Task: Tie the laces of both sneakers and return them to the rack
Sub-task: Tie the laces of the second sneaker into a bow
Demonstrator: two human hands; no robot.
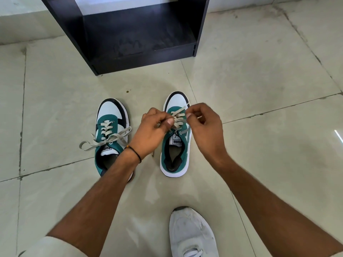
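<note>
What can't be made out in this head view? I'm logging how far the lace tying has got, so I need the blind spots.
- Right sneaker's knot: left hand and right hand cover the laces; whether a bow exists is unclear.
- Left sneaker's heel: hidden by the left forearm.
- Rack: top cut off by the frame edge.
- Worn white shoe: cut off at the bottom edge.

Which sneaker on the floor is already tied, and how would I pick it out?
Start at the black rack at the top of the view; two green-and-white sneakers stand on the tiles in front of it. The tied one is the left sneaker, under the left forearm. Its bow is finished and no hand touches it, while both hands work the laces of the right sneaker.
</note>
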